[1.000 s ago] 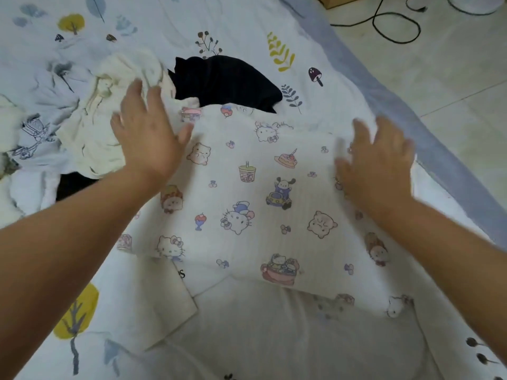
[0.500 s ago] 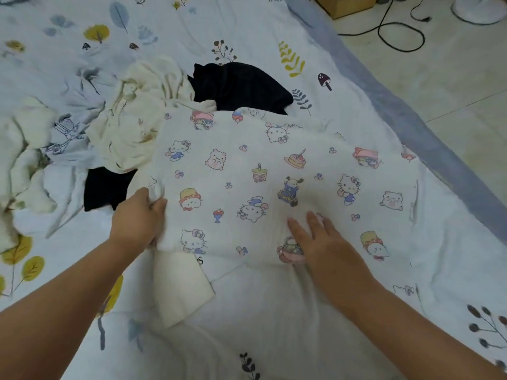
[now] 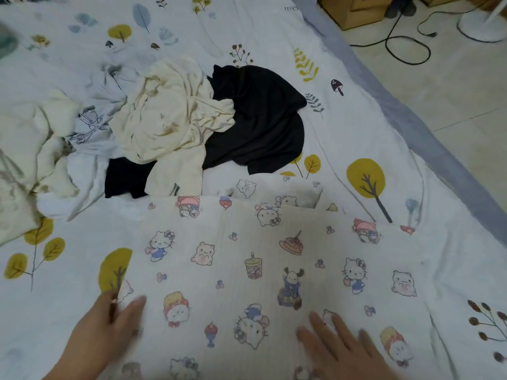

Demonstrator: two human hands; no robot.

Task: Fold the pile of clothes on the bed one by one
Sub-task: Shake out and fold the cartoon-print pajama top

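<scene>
The cartoon-print cloth (image 3: 274, 270) lies flat at the near edge of the bed (image 3: 356, 119). My left hand (image 3: 109, 330) and right hand (image 3: 337, 344) press it, fingers straight and apart. If I fold carelessly, its far layers may shift, or drag the pile (image 3: 192, 119) just beyond it.

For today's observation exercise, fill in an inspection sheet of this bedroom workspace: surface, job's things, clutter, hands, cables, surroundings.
Surface: bed sheet, white with leaf and tree print.
Job's things: cartoon-print garment spread flat in front; behind it a pile with a cream garment lying over a black garment, and pale clothes at the left.
Clutter: nothing seen.
Hands: left hand at the cartoon-print garment's left edge; right hand flat on it.
Cables: black cable looped on the floor.
Surroundings: tiled floor, wooden furniture, white fan base.
</scene>
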